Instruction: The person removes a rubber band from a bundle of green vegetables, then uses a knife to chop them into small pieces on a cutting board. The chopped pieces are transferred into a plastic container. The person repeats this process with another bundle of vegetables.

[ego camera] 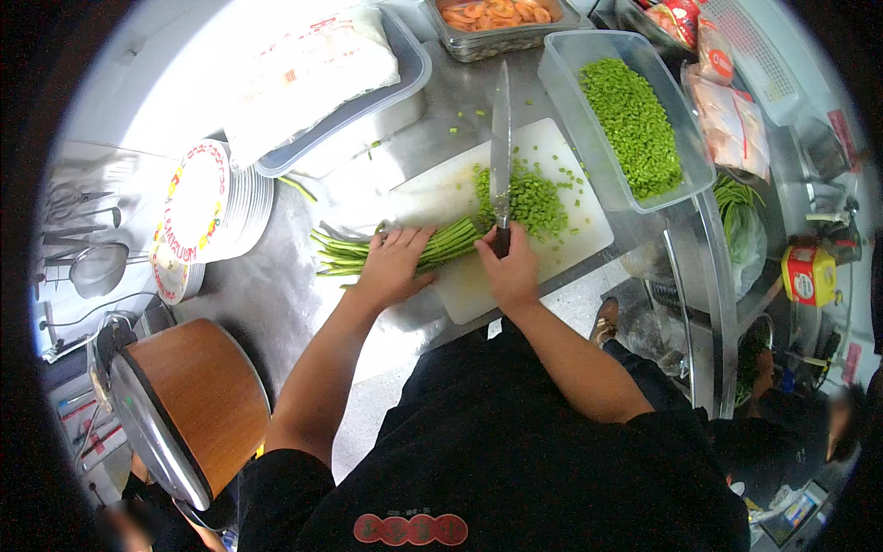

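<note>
On a white cutting board, my left hand presses down on a bundle of long green beans. The beans' left ends reach past the board onto the steel counter. My right hand grips the dark handle of a kitchen knife, its long blade pointing away from me. The blade lies across the right end of the bundle, beside a loose pile of chopped green pieces. Some small bits are scattered over the board and on the counter behind it.
A clear plastic tub of chopped greens stands right of the board. Behind are a metal pan of shrimp and a lidded tub under a white bag. Stacked plates and a brown pot stand left. Other people are nearby.
</note>
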Tool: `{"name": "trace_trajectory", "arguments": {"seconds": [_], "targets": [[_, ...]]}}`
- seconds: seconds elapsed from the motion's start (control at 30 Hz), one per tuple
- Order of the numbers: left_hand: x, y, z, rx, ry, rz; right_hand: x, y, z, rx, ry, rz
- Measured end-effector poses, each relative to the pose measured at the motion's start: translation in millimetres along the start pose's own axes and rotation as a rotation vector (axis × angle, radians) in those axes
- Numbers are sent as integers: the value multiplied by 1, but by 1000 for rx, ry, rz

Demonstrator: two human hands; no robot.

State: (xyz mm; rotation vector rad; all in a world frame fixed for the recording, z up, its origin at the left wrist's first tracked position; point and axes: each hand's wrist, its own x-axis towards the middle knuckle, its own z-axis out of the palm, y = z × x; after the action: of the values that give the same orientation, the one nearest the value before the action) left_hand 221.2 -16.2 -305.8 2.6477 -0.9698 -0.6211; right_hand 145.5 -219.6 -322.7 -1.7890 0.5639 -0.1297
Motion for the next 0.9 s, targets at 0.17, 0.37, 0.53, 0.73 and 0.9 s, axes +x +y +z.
{"name": "trace_trajectory", "arguments": {"seconds": [0.17,0.37,0.53,0.73,0.9], "targets": [[7,3,10,-2,20,-50,-3,5,7,71,-12,-4],[1,2,6,-23,151,6,-6,21,7,71,61,2],[6,15,8,65,131,-57,-15,27,-4,52,-46,-40],[17,20,15,43,92,-55,-16,22,-4,23,-52,-10],[18,19,17,36,98,-45,-10,21,0,-59,-67,-25]]}}
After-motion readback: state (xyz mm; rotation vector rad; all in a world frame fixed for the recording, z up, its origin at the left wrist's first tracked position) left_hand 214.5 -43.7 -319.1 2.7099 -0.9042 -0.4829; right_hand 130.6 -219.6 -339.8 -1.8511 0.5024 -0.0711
